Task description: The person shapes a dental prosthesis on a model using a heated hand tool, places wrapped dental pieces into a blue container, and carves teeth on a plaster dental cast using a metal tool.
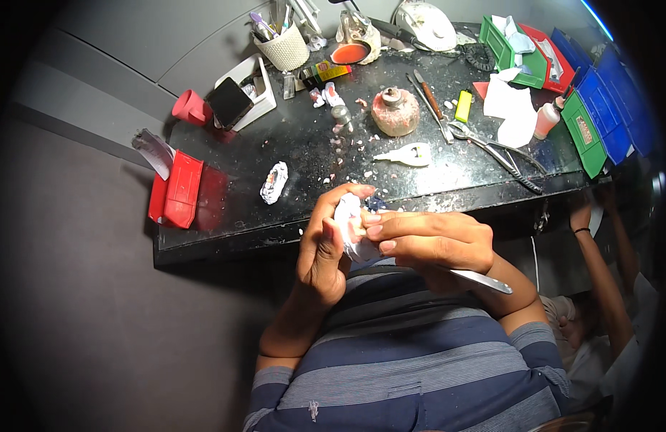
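Observation:
Just in front of the bench edge, my left hand (324, 253) is closed around a white plaster dental cast (359, 249) with pinkish material on it. My right hand (448, 241) has its fingertips pressed against the cast's near face. A slim silver spatula (484, 280) is tucked in the same hand, its flat rounded end sticking out below the palm. What its other end does is hidden by the fingers. On the bench, left of my hands, lies a second white dental cast (274, 183). Beyond my hands a white tapered tool (405, 155) rests among wax crumbs.
A pink-stained spirit burner (395, 114), yellow lighter (463, 106), wooden-handled knife (428, 93) and long metal pliers (502, 153) lie across the bench (232, 191). Red bins (183, 189) stand left; green bins (583, 133) and blue bins right. Another person's arm (599, 266) shows at right.

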A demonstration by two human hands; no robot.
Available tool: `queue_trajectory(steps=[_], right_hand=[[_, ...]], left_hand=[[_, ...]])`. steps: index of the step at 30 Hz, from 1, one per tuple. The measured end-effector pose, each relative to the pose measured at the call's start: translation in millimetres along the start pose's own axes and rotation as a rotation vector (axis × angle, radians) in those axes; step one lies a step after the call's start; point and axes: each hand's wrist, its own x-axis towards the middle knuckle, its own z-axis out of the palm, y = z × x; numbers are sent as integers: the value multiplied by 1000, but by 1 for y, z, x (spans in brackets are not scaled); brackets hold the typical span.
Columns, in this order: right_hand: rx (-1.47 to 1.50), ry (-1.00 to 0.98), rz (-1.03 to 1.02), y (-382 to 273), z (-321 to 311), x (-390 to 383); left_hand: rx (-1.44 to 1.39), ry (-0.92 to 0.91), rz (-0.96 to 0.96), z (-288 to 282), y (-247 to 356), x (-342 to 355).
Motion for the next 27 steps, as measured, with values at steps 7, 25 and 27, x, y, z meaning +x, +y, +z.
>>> queue_trajectory(steps=[7, 25, 27], right_hand=[[51, -36, 67, -5, 0, -1], [-216, 207, -22, 15, -15, -6], [-212, 254, -1, 9, -23, -6]], left_hand=[[22, -54, -40, -5, 2, -3], [-383, -301, -94, -11, -19, 17], [-198, -167, 44, -6, -23, 12]])
